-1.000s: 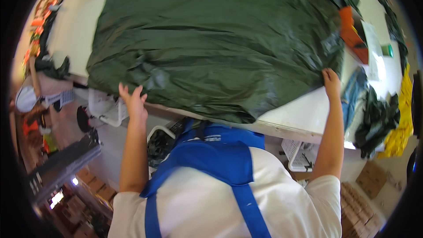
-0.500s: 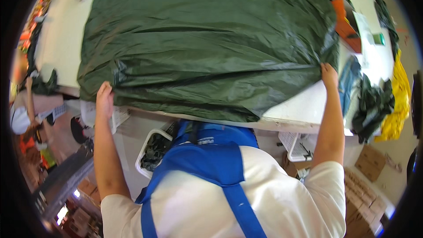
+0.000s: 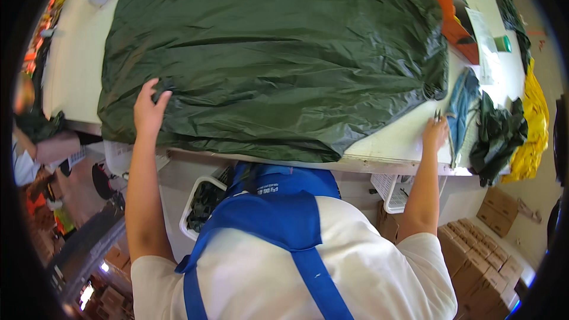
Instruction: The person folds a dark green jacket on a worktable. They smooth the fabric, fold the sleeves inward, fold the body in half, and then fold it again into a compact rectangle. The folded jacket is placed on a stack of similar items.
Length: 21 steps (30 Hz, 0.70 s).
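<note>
A large dark green sheet of shiny, coated-looking fabric [image 3: 267,65] lies spread over the white table [image 3: 388,136], its near edge hanging at the table's front. On its left part my left hand [image 3: 149,106] is open, thumb and fingers apart, next to a small raised crumple in the cloth. My right hand [image 3: 435,135] is closed around small thread snips [image 3: 437,116], whose metal tips point away from me. It is over the bare tabletop near the right front edge, apart from the green fabric.
Right of my right hand lie a blue cloth [image 3: 462,106], a dark green bundle [image 3: 498,136] and yellow fabric [image 3: 530,124]. An orange box [image 3: 457,26] stands farther back. White baskets [image 3: 192,207] sit below the table edge, cartons [image 3: 483,255] at right. Another person's sleeve [image 3: 25,169] shows far left.
Both hands have let go of the green fabric. My left hand has moved forward and opened; the right has come back toward me, with snips now showing. The cloth's right side lies flatter.
</note>
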Each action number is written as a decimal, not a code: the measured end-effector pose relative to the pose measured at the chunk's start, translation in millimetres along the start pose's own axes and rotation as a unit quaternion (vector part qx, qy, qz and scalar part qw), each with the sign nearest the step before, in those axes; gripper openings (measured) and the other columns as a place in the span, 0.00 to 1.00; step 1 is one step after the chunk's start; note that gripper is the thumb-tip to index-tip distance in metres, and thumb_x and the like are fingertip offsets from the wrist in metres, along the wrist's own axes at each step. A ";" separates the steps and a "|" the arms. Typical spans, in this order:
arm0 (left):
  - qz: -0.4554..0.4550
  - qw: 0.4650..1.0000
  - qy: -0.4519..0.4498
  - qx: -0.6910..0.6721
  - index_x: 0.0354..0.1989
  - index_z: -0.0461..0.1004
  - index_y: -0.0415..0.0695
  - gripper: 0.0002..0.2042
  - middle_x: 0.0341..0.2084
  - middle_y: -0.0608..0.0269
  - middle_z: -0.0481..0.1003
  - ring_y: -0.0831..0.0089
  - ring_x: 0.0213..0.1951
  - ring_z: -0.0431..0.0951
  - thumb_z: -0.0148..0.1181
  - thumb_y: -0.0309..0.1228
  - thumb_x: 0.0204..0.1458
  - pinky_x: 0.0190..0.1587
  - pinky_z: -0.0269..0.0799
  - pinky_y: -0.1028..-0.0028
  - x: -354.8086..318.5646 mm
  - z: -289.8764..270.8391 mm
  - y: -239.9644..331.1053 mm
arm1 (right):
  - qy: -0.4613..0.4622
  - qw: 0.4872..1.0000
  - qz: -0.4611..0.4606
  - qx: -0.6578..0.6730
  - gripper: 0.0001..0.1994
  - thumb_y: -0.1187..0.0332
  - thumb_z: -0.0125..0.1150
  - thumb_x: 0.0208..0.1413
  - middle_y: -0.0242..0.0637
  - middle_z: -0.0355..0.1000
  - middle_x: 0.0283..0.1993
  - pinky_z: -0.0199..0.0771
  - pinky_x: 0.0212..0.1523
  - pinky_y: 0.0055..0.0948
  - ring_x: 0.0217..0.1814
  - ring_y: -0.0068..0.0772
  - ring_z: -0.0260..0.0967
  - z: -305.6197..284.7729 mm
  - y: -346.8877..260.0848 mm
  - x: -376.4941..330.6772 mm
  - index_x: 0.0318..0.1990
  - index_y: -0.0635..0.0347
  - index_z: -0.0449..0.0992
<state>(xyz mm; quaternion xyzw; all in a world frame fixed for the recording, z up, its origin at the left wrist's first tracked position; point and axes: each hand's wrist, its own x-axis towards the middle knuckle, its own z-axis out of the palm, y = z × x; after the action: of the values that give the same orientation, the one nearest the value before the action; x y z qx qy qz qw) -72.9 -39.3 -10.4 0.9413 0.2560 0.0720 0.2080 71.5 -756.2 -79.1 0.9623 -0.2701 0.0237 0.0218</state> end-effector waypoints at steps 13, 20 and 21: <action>-0.109 0.991 -0.065 0.053 0.29 0.75 0.36 0.23 0.31 0.41 0.75 0.44 0.39 0.74 0.43 0.45 0.59 0.44 0.67 0.58 -3.8 -8.5 -66.6 | -0.146 0.807 -0.567 0.069 0.32 0.45 0.57 0.49 0.32 0.45 0.72 0.27 0.67 0.61 0.74 0.52 0.34 -52.4 -188.4 -203.6 0.63 0.35 0.61; 0.067 0.945 -0.185 0.263 0.42 0.74 0.41 0.12 0.42 0.50 0.73 0.51 0.40 0.76 0.54 0.29 0.49 0.43 0.73 0.60 33.3 -9.3 7.3 | -0.135 0.805 -0.577 0.027 0.32 0.47 0.56 0.51 0.34 0.44 0.72 0.27 0.68 0.61 0.74 0.52 0.32 -52.2 -191.6 -206.4 0.65 0.36 0.59; 0.074 0.920 -0.231 0.308 0.36 0.76 0.40 0.09 0.38 0.48 0.75 0.49 0.38 0.76 0.56 0.29 0.48 0.42 0.73 0.59 40.8 -2.1 4.3 | -0.139 0.805 -0.577 0.026 0.32 0.47 0.57 0.51 0.34 0.44 0.72 0.27 0.68 0.61 0.74 0.52 0.32 -52.8 -190.9 -207.1 0.64 0.37 0.60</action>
<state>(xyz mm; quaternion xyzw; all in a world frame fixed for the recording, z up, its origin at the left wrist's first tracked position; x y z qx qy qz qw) -36.4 -21.0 -5.5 0.9656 0.1397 -0.2146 -0.0451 -7.5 -483.0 -43.8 0.9339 0.3351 -0.1206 -0.0316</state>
